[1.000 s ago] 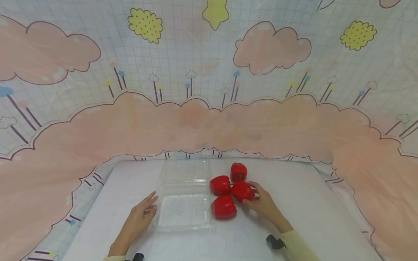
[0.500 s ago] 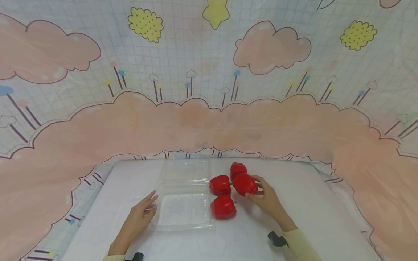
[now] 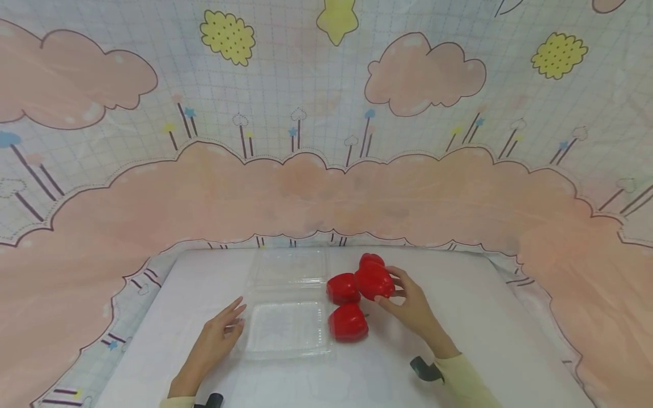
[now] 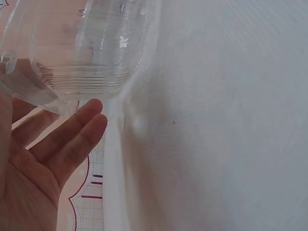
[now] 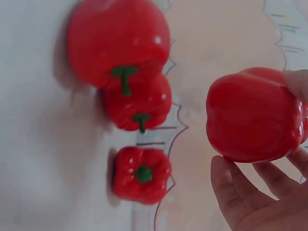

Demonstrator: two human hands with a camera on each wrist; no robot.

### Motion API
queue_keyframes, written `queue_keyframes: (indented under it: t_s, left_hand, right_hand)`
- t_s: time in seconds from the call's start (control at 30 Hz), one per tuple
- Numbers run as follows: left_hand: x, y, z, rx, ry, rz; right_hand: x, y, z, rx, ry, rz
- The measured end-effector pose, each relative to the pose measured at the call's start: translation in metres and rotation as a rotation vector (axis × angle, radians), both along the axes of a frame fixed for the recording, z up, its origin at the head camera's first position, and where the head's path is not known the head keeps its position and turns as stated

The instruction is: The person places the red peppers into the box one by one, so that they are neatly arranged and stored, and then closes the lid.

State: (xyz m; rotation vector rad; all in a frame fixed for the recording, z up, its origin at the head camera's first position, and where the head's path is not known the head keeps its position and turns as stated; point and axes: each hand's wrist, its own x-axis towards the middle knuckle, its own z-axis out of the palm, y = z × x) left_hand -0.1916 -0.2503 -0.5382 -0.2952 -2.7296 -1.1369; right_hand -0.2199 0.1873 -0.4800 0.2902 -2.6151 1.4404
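Note:
In my right hand (image 3: 414, 310) a glossy red bell pepper (image 5: 252, 115) is gripped between thumb and fingers, raised off the table. Three more red bell peppers lie about it: one at the front (image 3: 348, 323), one at the left (image 3: 342, 289) and one at the back (image 3: 371, 259), partly hidden behind the held one. Their green stems show in the right wrist view. My left hand (image 3: 216, 338) has its fingers extended at the left edge of a clear plastic clamshell box (image 3: 287, 328); whether they touch it I cannot tell.
The box's hinged lid (image 3: 291, 267) lies folded back towards the rear edge of the white table (image 3: 449, 294). A patterned cloth (image 3: 326, 198) hangs behind and around the table. A dark wrist camera (image 3: 426, 369) sits beside the right sleeve.
My right hand has lifted the bell pepper from among the others, first up and slightly right, then back left over them. The left hand and the box have stayed in place.

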Motion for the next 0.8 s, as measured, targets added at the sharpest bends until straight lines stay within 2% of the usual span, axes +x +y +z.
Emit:
queue_keyframes:
  t_s: [0.27,0.53,0.8]
  left_hand:
    - [0.0,0.0,0.001,0.001,0.014,0.003]
    - [-0.001,-0.001,-0.002,-0.006,-0.033,0.026]
    - [-0.002,-0.002,-0.003,0.004,-0.021,0.021]
  right_hand:
    - [-0.003,-0.019,0.005,-0.027,0.084,0.069]
    - [-0.003,-0.036,0.008,-0.062,0.045,0.104]
    - [-0.003,-0.052,0.012,-0.053,0.002,0.108]
